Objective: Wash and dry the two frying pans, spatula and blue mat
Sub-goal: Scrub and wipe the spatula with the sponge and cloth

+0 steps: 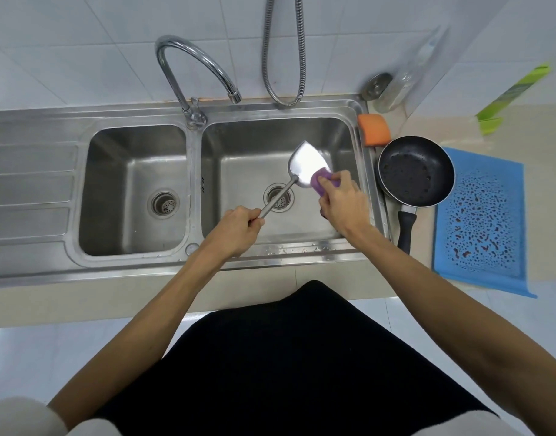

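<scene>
Over the right basin of the steel sink [361, 146], my left hand [238, 228] grips the handle of a metal spatula [305, 163], blade pointing up and away. My right hand [342, 202] holds a purple sponge [320, 180] pressed on the blade's lower right edge. A black frying pan [416, 171] sits on the counter right of the sink, handle toward me, water drops inside. Beside it lies the blue mat [481, 221], covered in water drops. Only one pan is in view.
A curved tap [194, 70] stands between the two basins, spout over the right one, no water running. An orange sponge [373, 129] lies at the sink's back right corner. A metal hose [283, 58] hangs on the tiled wall. A draining board [31, 184] is at left.
</scene>
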`<state>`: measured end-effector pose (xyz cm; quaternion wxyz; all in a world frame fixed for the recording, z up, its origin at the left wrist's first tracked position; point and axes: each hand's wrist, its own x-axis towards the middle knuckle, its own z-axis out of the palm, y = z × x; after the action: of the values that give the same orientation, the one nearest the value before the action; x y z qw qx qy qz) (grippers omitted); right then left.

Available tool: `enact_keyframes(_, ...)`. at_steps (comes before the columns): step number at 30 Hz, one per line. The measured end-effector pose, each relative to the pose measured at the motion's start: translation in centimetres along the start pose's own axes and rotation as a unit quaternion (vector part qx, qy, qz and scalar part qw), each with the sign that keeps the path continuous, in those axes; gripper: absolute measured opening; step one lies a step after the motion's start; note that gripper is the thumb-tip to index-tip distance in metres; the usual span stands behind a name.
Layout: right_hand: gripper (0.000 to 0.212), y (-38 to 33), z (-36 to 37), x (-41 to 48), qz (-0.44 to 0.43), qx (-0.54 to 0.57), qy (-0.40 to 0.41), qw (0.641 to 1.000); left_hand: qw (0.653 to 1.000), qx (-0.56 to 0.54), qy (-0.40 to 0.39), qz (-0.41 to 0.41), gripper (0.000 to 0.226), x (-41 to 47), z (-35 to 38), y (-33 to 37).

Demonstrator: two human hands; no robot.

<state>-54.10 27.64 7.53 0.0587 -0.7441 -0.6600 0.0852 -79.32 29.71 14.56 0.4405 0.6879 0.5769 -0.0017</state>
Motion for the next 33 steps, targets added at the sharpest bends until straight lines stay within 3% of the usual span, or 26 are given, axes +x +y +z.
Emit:
enact_keyframes(2,0.040,0.7,0.0,0.0,-0.039,-0.002,-0.001,0.999,1.000,0.003,-0.002,0.002,0.029,0.1,-0.2,0.0)
enact_keyframes(6,0.043,1.6,-0.9,1.2,0.022,0.009,0.022,0.999,1.000,0.003,0.005,0.004,0.028,-0.1,-0.4,0.2)
enact_keyframes(10,0.049,0.7,-0.9,0.5,-0.097,-0.048,-0.017,0.994,1.000,-0.005,0.009,0.003,0.030,-0.3,-0.5,0.5)
enact_keyframes(15,0.048,0.6,-1.9,2.3,0.020,-0.025,0.030,0.999,1.000,-0.012,0.021,0.008,0.029,-0.3,-0.7,0.8)
enact_keyframes(19,0.047,-0.8,-1.5,1.5,-0.134,-0.074,-0.023,0.988,1.000,0.003,0.005,0.012,0.027,-0.3,-0.5,0.5)
enact_keyframes(20,0.047,-0.5,-2.0,2.1,-0.133,-0.067,-0.025,0.988,1.000,0.000,0.005,0.011,0.027,-0.4,-0.4,0.4)
enact_keyframes(23,0.050,-0.1,-3.4,4.2,-0.025,-0.041,0.025,0.999,1.000,-0.011,0.004,0.014,0.022,-0.5,-0.2,0.6)
enact_keyframes(24,0.052,-0.7,-3.5,4.3,-0.028,-0.050,0.022,0.998,1.000,-0.013,0.004,0.017,0.022,-0.5,0.0,0.7)
enact_keyframes(27,0.055,-1.5,-3.0,3.8,-0.141,-0.092,-0.030,0.985,1.000,-0.005,0.003,0.025,0.020,-0.5,0.2,0.9)
enact_keyframes(31,0.053,-1.2,-3.4,5.2,-0.049,-0.062,0.017,0.997,1.000,-0.003,0.000,0.030,0.023,-0.5,0.4,0.9)
enact_keyframes(33,0.056,-2.0,-3.1,4.6,-0.104,-0.097,-0.013,0.990,1.000,-0.002,-0.001,0.028,0.025,-0.6,0.5,0.7)
